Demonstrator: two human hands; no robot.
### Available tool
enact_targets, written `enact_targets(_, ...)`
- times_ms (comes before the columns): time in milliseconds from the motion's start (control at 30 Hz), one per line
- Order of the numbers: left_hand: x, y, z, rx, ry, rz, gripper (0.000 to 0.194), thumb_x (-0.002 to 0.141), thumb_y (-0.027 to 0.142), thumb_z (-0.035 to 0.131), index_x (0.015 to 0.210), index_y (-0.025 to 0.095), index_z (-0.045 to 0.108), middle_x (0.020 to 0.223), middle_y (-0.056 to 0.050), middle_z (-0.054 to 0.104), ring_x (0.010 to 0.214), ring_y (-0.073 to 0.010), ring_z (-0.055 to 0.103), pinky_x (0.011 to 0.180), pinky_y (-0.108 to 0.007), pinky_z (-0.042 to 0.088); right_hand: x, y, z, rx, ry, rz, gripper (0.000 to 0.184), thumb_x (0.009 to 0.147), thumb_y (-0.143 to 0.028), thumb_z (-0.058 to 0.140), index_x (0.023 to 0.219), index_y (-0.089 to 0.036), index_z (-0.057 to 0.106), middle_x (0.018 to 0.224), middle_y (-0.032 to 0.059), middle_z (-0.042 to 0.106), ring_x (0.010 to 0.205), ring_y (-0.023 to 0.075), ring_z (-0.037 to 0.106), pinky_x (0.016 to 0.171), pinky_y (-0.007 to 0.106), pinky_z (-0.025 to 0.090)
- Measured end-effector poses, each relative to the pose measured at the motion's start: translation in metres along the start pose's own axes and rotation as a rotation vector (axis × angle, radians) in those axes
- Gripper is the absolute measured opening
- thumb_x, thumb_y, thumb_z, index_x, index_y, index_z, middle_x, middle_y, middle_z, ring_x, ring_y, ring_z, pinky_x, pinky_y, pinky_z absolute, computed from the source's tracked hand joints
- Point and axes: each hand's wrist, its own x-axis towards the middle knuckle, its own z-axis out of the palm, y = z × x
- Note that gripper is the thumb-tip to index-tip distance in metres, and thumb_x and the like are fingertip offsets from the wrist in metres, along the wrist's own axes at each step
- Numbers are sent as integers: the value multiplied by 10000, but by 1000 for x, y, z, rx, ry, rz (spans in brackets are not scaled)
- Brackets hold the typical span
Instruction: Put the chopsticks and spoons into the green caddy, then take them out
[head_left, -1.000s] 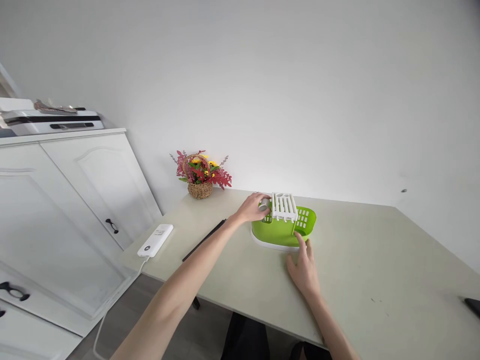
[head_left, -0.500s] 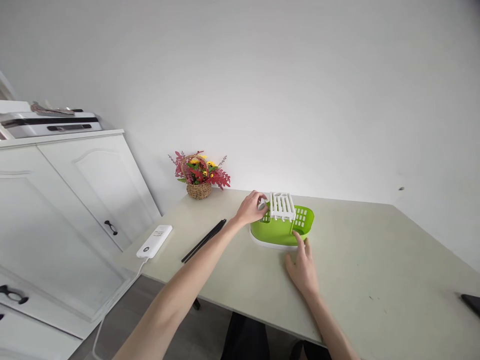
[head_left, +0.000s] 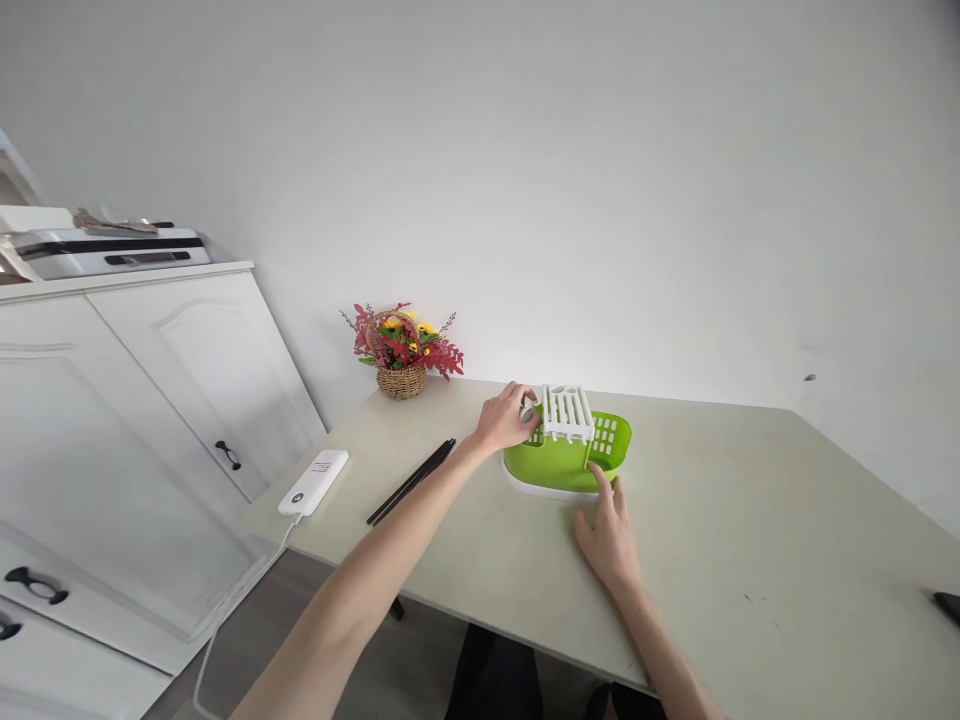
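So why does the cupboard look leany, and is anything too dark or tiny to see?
Head view: the white cupboard leans, probably from a wide lens; head view: the wall is brightest mid-picture, greyer at the top corners; head view: the floor under the table is dim, and the pale thing in the left hand is too small to make out.

The left hand (head_left: 505, 420) hides most of the grey piece (head_left: 526, 413) from us, and part of the caddy (head_left: 551, 468). Left of the caddy, we find the print on the power bank (head_left: 313, 484) too small to read; farther left, the cabinet (head_left: 169, 400) runs out of view. Far right of the caddy, we get only part of some black object (head_left: 949, 605).
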Motion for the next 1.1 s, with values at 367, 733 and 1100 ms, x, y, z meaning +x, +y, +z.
enact_targets(367,5,2,-3,54,-94,4,206,906,304,639,1105,258,621,1174,-48,716,989,-252,713,830,-361,535,-2,1,-1,12,-4,-6,711,909,-323,471,1611,-314,359,1668,166,310,1367,346,550,895,457,560)
enact_targets(733,12,2,-6,84,-174,-14,168,872,256,655,1038,237,633,1079,-80,730,912,-273,709,777,-363,537,-1,7,3,-34,18,-22,736,888,-332,483,1614,-298,366,1639,168,365,1236,320,628,889,447,556)
enact_targets(1100,9,3,-5,74,-171,-20,312,875,261,640,1181,247,695,1227,-88,738,1059,-299,719,847,-385,568,-3,5,3,-25,-7,16,694,938,-370,446,1622,-287,354,1663,196,336,1344,350,575,948,488,539)
